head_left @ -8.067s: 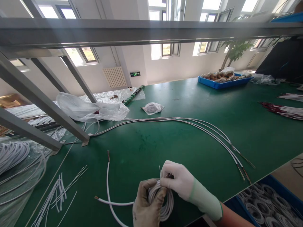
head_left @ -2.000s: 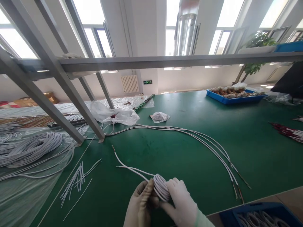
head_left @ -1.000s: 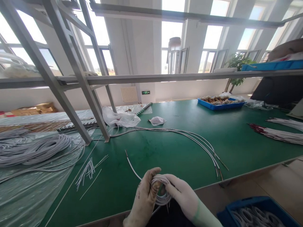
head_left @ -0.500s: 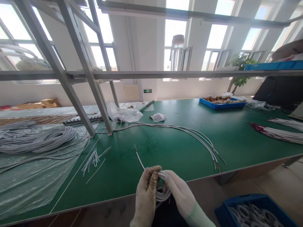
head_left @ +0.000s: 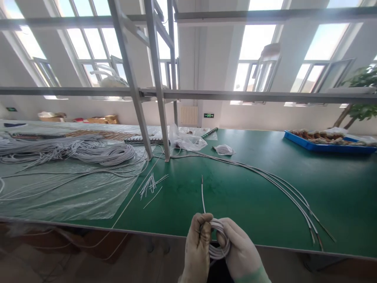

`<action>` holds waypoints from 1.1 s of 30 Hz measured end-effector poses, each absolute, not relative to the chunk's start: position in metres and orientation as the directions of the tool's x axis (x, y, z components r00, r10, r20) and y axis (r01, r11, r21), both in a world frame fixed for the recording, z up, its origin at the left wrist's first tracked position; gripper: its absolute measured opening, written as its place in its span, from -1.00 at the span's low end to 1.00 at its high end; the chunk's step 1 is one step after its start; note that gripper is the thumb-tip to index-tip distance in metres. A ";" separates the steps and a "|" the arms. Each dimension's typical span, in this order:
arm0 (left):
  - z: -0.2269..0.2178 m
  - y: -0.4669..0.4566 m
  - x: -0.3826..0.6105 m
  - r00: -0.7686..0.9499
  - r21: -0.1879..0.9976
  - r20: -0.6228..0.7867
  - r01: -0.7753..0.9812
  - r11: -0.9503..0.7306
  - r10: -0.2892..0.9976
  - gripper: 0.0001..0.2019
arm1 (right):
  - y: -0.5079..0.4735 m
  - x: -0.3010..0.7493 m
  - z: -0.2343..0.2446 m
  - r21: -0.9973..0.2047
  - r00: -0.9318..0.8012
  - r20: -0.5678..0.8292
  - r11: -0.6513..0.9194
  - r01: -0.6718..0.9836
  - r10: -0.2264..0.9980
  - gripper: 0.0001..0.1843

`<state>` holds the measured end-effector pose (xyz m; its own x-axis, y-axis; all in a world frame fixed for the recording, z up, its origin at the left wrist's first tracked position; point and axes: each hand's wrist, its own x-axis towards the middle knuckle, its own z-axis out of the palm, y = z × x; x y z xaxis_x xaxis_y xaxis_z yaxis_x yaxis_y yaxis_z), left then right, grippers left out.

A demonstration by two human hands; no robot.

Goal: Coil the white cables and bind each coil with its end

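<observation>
Here, the cable coil (head_left: 220, 253) is by the near edge of the worktop (head_left: 235, 188), left hand (head_left: 196, 245) pinching its left side, right hand (head_left: 243, 249) wrapped round its right; its free end (head_left: 203, 198), nearer the left hand, points away over the worktop.

white-grey ring-shaped coil of round plastic-looking cable (head_left: 220, 253) | several turns bunched pretty snug, sides partly hidden | sits kinda upright, ring facing the camera | one loose end (head_left: 203, 198) pokes up, tip dark and thinner | right by the near edge of the flat green table (head_left: 250, 204)
</observation>
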<state>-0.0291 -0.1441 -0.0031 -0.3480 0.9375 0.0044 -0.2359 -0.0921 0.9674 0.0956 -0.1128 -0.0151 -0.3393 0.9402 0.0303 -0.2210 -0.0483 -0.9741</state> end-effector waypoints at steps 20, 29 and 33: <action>-0.062 -0.108 -0.063 -0.316 0.956 -0.204 -0.266 0.120 0.927 -0.42 | 0.065 -0.176 0.000 -0.212 -0.894 -0.306 0.892 0.400 0.328 -0.77; -0.034 -0.099 -0.086 -0.315 0.906 -0.319 -0.378 0.190 0.894 -0.44 | 0.074 -0.137 0.005 -0.297 -0.842 -0.378 0.811 0.505 0.386 -0.82; 0.007 -0.106 -0.105 -0.394 0.856 -0.425 -0.467 0.220 0.815 -0.47 | 0.086 -0.085 0.028 -0.447 -0.837 -0.216 0.711 0.543 0.503 -0.92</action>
<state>-0.1049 -0.1059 0.0066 -0.3942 0.8151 -0.4246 -0.4669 0.2203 0.8564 -0.0847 0.0864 0.0284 -0.8369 0.5029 -0.2163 0.5428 0.7112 -0.4467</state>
